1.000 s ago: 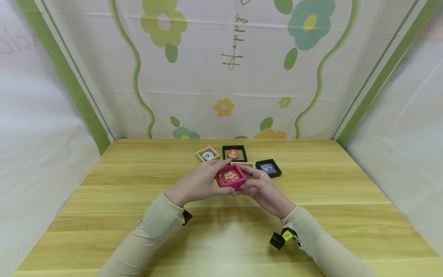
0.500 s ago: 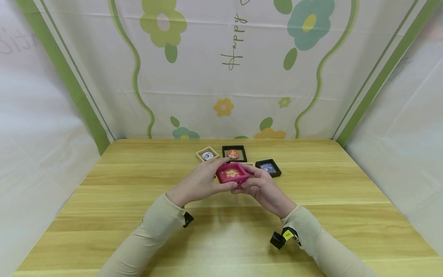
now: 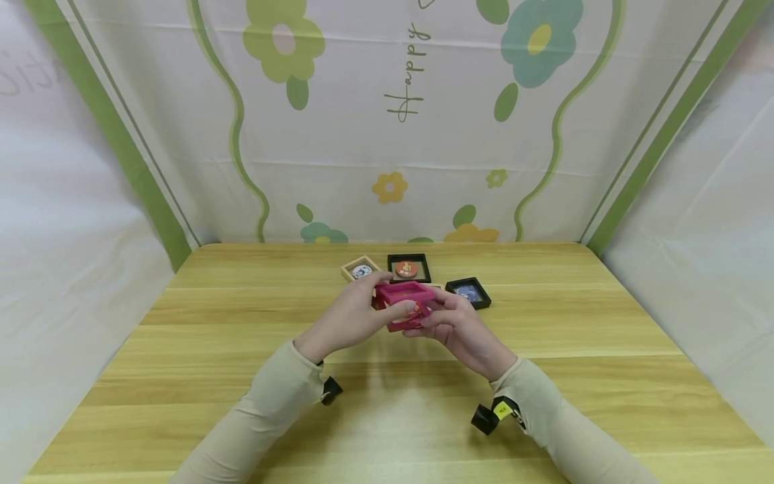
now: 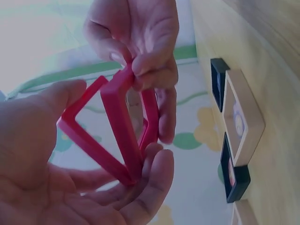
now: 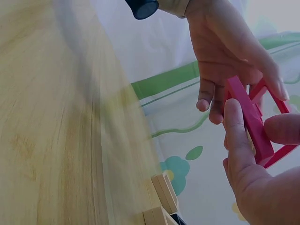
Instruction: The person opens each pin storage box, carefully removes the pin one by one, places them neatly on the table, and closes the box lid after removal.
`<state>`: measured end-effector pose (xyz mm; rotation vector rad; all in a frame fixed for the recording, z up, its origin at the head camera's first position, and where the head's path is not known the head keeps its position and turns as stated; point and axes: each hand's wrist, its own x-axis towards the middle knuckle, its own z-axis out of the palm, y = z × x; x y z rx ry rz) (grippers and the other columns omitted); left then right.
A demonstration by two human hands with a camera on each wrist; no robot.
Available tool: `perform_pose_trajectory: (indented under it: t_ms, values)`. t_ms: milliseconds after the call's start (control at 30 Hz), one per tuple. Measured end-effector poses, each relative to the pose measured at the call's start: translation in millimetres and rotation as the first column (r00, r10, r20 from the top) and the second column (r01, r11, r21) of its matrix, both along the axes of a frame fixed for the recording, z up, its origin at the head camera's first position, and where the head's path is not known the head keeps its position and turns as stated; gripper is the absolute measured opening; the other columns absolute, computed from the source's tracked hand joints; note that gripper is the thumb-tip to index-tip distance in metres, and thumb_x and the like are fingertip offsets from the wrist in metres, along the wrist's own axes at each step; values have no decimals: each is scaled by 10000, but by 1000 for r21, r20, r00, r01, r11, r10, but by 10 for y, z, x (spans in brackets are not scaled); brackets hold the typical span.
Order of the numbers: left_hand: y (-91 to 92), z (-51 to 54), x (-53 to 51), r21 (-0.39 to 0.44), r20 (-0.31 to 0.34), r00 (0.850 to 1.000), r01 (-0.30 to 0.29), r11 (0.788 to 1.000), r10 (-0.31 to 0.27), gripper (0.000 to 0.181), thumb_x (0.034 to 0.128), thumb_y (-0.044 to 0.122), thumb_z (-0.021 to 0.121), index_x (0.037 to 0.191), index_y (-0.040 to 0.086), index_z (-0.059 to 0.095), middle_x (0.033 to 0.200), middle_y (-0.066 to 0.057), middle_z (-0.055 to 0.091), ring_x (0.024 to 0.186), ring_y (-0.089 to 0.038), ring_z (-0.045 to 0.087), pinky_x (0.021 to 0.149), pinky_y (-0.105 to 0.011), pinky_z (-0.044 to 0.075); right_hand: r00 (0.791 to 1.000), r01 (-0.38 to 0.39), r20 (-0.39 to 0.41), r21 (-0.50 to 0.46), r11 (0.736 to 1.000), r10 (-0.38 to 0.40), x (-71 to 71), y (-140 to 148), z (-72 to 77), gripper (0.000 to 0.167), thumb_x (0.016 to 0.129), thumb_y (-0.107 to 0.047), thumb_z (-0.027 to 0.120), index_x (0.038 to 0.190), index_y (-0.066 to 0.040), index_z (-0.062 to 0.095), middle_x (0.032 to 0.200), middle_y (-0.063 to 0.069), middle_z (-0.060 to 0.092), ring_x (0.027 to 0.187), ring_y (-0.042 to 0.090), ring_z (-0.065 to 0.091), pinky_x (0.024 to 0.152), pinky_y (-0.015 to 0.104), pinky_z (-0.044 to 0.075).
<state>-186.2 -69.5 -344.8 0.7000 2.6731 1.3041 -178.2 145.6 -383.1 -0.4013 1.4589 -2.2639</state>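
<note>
A magenta display frame (image 3: 404, 291) is held up over the table between both hands. It stands partly hinged open, its two square halves (image 4: 93, 147) spread in a V in the left wrist view. My left hand (image 3: 345, 317) grips one half, thumb at the near side and fingers around the far edge. My right hand (image 3: 464, 334) pinches the other half at its right corner between thumb and fingers. A round badge (image 4: 135, 108) shows inside between the halves, partly hidden by the frame's sides.
Behind the hands lie a light wood frame (image 3: 347, 271) with a white badge, a black frame (image 3: 428, 270) with a red badge, and a black frame (image 3: 482, 302) with a blue picture. Another light wood frame (image 3: 437, 287) is mostly hidden. A patterned cloth (image 3: 338, 141) hangs behind the table.
The magenta frame's upper half has swung up and away from the lower half, opening a gap. My left thumb has moved right across its front; my right hand has stayed nearly still.
</note>
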Motion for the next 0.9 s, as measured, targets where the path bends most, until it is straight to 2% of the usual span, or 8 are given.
perform_pose_trajectory:
  t_ms: [133, 333, 567, 767, 900]
  values:
    - [10, 3, 12, 26, 56, 997, -49, 998, 47, 716, 880, 546, 679, 1363, 48, 502, 1050, -20, 630, 876, -175, 620, 686, -313, 544, 1000, -8, 4, 7, 1000, 8, 3, -6, 1, 582, 887, 120, 483, 1452, 24, 385, 1408, 223, 445, 1080, 339, 624, 945, 464, 483]
    - [18, -5, 17, 8, 80, 992, -101, 995, 100, 693, 894, 572, 644, 1351, 63, 539, 1090, -36, 637, 930, -192, 606, 720, -332, 537, 1000, -9, -11, 27, 1000, 9, 9, -14, 0, 581, 891, 127, 458, 1456, 27, 374, 1396, 217, 452, 1115, 365, 600, 925, 458, 500]
    - [16, -9, 27, 32, 81, 991, -106, 994, 103, 687, 916, 612, 577, 1349, 80, 544, 1098, -28, 632, 924, -182, 608, 742, -351, 537, 1000, -1, -6, 30, 1000, 1, 14, -10, 2, 646, 869, 129, 468, 1488, 23, 316, 1450, 225, 380, 1155, 382, 568, 922, 461, 502]
    - [25, -32, 10, 115, 119, 991, -74, 991, 60, 637, 972, 624, 442, 1280, 76, 548, 963, -59, 616, 797, -214, 601, 664, -359, 525, 1000, 3, -3, 29, 1000, -2, 17, -12, -5, 682, 869, 134, 464, 1508, 9, 262, 1478, 221, 346, 1133, 390, 575, 914, 449, 508]
    - [37, -35, 3, 164, 150, 987, -88, 982, 64, 664, 997, 607, 393, 1314, 35, 512, 977, -91, 614, 789, -221, 595, 678, -365, 538, 1000, 3, -3, 34, 999, -3, 25, -27, -8, 714, 856, 131, 486, 1517, -5, 253, 1470, 235, 355, 1124, 354, 582, 906, 444, 515]
